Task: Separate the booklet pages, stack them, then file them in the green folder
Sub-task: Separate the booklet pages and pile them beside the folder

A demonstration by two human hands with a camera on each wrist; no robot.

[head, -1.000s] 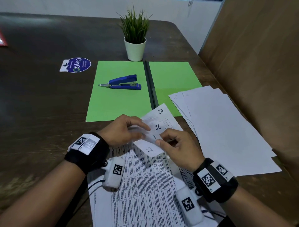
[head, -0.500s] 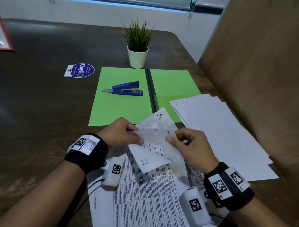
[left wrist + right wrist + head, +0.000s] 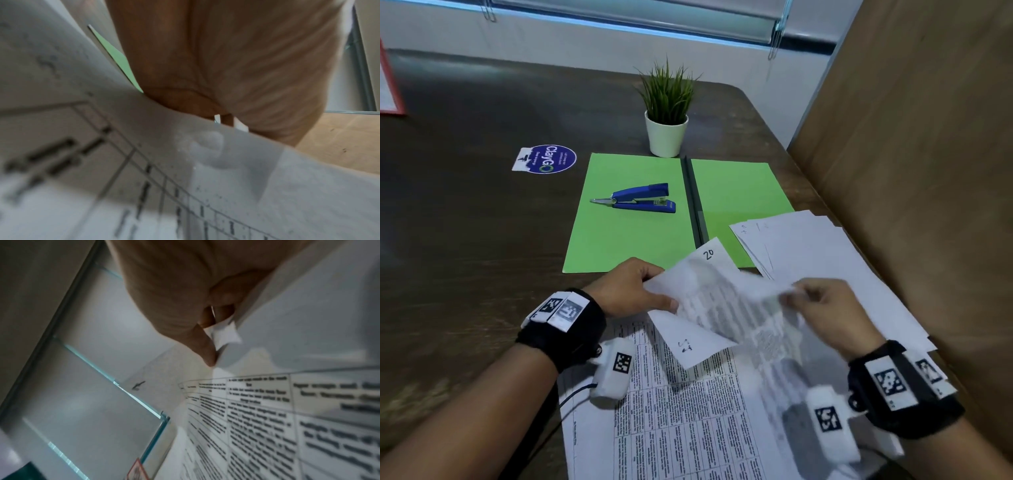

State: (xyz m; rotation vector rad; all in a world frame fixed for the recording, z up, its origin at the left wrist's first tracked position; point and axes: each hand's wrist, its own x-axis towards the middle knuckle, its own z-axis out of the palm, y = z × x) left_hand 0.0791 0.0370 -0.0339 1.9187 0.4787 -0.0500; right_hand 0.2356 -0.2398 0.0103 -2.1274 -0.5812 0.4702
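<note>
Head view: left hand (image 3: 631, 291) is pinching the booklet (image 3: 688, 337) corner — right hand (image 3: 828, 313) is pinching a blurred page (image 3: 743, 308), both just near-side of the green folder (image 3: 633, 233).

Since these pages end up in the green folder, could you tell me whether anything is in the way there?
Yes. A blue stapler lies on the open folder's left half, and the loose white stack overlaps the near corner of its right half. Both hands, left and right, are pulling a page apart just in front of it.

matt paper pages (image 3: 726, 308), glossy wood table (image 3: 465, 222)
</note>
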